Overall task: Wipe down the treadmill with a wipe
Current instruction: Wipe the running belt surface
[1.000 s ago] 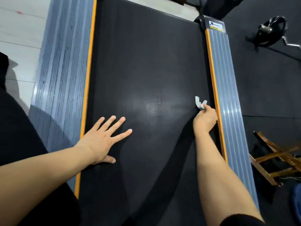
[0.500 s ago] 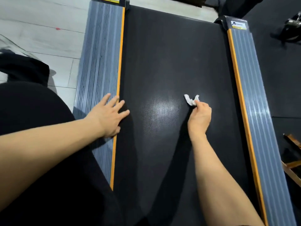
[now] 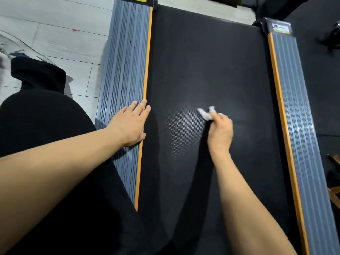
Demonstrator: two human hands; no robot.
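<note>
Treadmill belt (image 3: 202, 61): right hand (image 3: 220, 129) apparently pressing blurred wipe (image 3: 205, 113).

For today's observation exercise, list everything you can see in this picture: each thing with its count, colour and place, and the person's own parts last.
treadmill belt: one, black, centre, running away from the camera.
side rails: two, grey ribbed with orange inner strips, one on each side of the belt.
rail labels: two, yellow and white, at the rails' far ends.
wipe: one, white, crumpled, on the belt's middle.
floor: pale tiles, far left.
wooden frame: one, brown, right edge.
left hand: flat on the left rail.
right hand: pinches the wipe against the belt.
</note>
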